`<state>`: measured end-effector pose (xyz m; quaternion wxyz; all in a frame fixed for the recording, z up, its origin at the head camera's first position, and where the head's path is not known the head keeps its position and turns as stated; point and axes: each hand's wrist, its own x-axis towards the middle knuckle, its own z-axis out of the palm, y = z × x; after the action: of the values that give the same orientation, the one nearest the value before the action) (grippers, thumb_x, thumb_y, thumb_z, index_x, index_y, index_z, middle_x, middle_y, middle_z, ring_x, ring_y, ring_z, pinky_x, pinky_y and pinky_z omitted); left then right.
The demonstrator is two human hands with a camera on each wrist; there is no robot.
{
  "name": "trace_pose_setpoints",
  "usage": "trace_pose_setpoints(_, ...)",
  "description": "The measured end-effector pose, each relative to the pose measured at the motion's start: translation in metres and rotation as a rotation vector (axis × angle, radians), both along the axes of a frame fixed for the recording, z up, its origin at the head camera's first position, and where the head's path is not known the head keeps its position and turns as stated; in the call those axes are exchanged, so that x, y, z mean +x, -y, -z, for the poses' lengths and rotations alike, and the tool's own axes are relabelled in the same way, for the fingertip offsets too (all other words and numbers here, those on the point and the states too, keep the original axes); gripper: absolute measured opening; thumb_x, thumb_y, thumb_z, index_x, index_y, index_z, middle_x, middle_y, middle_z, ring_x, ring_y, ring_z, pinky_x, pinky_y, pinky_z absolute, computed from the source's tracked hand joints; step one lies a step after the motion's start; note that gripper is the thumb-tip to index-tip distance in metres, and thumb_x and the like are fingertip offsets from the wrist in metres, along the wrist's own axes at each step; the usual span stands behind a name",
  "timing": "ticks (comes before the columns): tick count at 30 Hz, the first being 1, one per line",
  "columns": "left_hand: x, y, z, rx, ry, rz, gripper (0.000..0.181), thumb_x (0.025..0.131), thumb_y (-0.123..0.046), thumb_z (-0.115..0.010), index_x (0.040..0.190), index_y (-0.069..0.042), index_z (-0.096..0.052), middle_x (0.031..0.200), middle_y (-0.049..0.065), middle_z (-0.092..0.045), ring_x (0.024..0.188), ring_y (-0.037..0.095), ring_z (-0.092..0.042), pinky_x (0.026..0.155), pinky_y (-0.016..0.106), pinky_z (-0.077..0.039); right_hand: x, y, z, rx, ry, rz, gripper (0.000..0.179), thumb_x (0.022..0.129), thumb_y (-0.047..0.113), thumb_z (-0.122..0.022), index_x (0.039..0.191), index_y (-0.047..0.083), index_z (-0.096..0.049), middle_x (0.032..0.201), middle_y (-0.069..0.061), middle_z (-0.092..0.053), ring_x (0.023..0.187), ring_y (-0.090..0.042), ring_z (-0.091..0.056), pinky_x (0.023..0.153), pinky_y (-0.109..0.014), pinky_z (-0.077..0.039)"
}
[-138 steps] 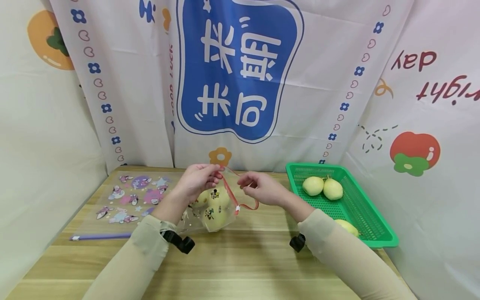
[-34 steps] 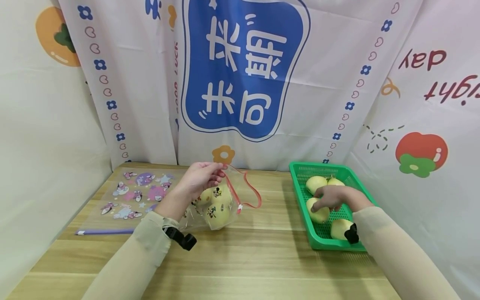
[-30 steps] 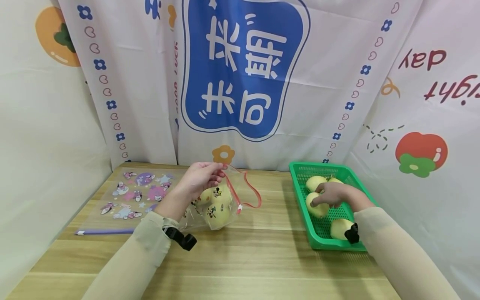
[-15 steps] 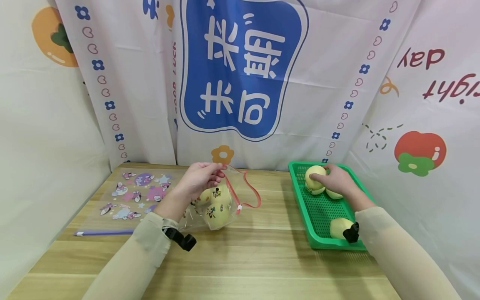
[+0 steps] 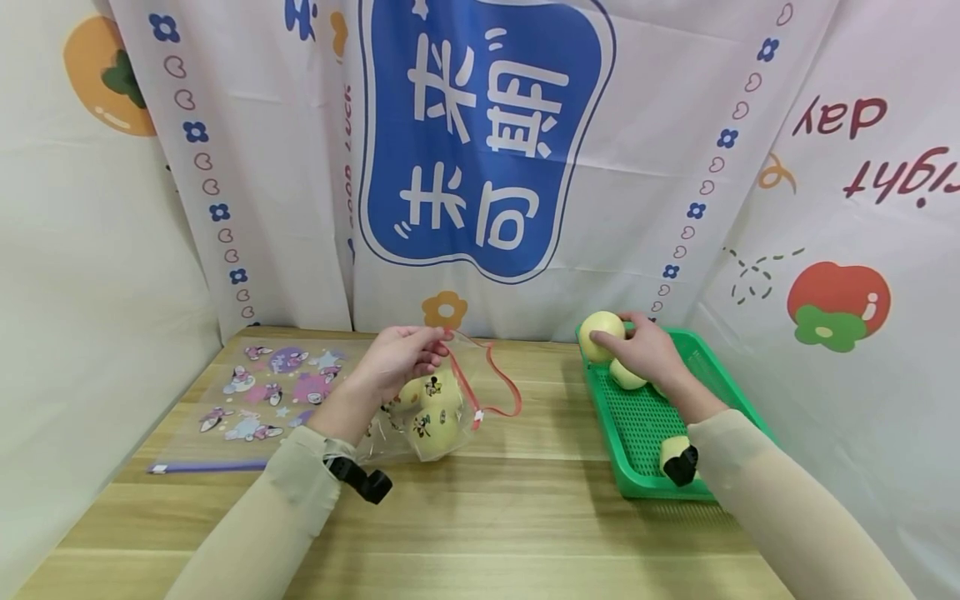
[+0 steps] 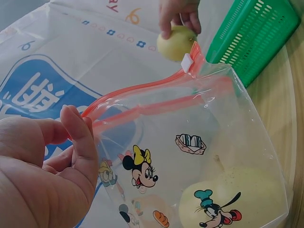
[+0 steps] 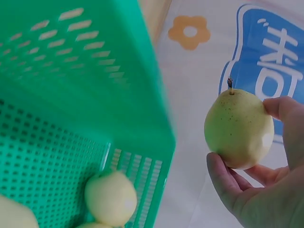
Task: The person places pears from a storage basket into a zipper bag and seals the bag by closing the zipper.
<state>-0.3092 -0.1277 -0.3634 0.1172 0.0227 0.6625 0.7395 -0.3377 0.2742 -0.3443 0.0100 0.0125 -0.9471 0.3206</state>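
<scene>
My left hand (image 5: 401,360) pinches the red-trimmed mouth of a clear zipper bag (image 6: 156,142) printed with cartoon figures. The bag's mouth gapes, its white slider (image 6: 187,62) at the far end of the red strip. Pale yellow pears (image 5: 437,421) lie inside the bag. My right hand (image 5: 647,350) grips another pear (image 7: 240,128) between thumb and fingers, at the left back corner of the green basket (image 5: 621,467). In the right wrist view this pear has its stem up and stands beyond the basket's wall.
More pears (image 7: 111,197) lie in the basket, one of them (image 5: 672,455) near its front. A second clear bag (image 5: 255,400) with pink and purple prints and a purple zipper (image 5: 210,467) lies flat on the wooden table (image 5: 450,533) at left. A printed cloth (image 5: 637,167) hangs behind.
My right hand went from the red-trimmed bag to the basket, took hold of a pear and raised it, then moved it left to the basket's back corner. The left hand keeps its pinch.
</scene>
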Motion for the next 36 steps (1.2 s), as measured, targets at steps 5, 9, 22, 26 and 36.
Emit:
trace_pose_setpoints(5, 0.0, 0.0, 0.0, 0.004, 0.004, -0.006, 0.035, 0.114, -0.019, -0.06, 0.136, 0.007, -0.068, 0.083, -0.002, -0.073, 0.069, 0.004, -0.064, 0.063, 0.014, -0.059, 0.002, 0.017, -0.002, -0.028, -0.005, -0.023, 0.095, 0.1, 0.073, -0.065, 0.167, 0.011, -0.041, 0.149, -0.025, -0.064, 0.13, -0.04, -0.064, 0.1, -0.05, -0.056)
trace_pose_setpoints(9, 0.0, 0.0, 0.0, -0.001, 0.003, -0.01, 0.035, 0.114, -0.019, -0.06, 0.136, 0.007, -0.068, 0.084, -0.002, -0.073, 0.069, 0.004, -0.064, 0.064, 0.014, -0.059, 0.004, 0.033, -0.005, -0.047, -0.003, -0.044, 0.091, 0.1, 0.069, -0.068, 0.165, 0.011, -0.043, 0.144, -0.023, -0.065, 0.122, -0.037, -0.065, 0.096, -0.046, -0.057)
trace_pose_setpoints(22, 0.001, 0.001, 0.0, 0.0, 0.002, -0.007, 0.036, 0.114, -0.019, -0.059, 0.136, 0.008, -0.068, 0.084, -0.002, -0.073, 0.069, 0.004, -0.064, 0.063, 0.013, -0.058, 0.014, 0.087, -0.005, -0.119, 0.009, -0.125, 0.084, 0.097, 0.063, -0.074, 0.161, 0.014, -0.049, 0.139, -0.02, -0.068, 0.117, -0.034, -0.069, 0.092, -0.044, -0.059)
trace_pose_setpoints(26, 0.0, 0.0, 0.001, -0.005, -0.001, -0.002, 0.039, 0.114, -0.019, -0.059, 0.139, 0.01, -0.065, 0.084, -0.002, -0.073, 0.069, 0.004, -0.064, 0.063, 0.013, -0.058, 0.02, 0.102, -0.004, -0.146, -0.006, -0.183, 0.078, 0.097, 0.059, -0.077, 0.158, 0.016, -0.053, 0.134, -0.018, -0.07, 0.115, -0.032, -0.071, 0.088, -0.042, -0.062)
trace_pose_setpoints(36, 0.0, 0.0, -0.002, -0.017, -0.004, -0.013, 0.037, 0.114, -0.019, -0.06, 0.137, 0.009, -0.067, 0.084, -0.002, -0.073, 0.07, 0.004, -0.064, 0.064, 0.013, -0.059, 0.027, 0.125, 0.0, -0.206, -0.017, -0.358, 0.072, 0.096, 0.045, -0.083, 0.156, 0.018, -0.056, 0.132, -0.012, -0.073, 0.114, -0.03, -0.073, 0.086, -0.037, -0.063)
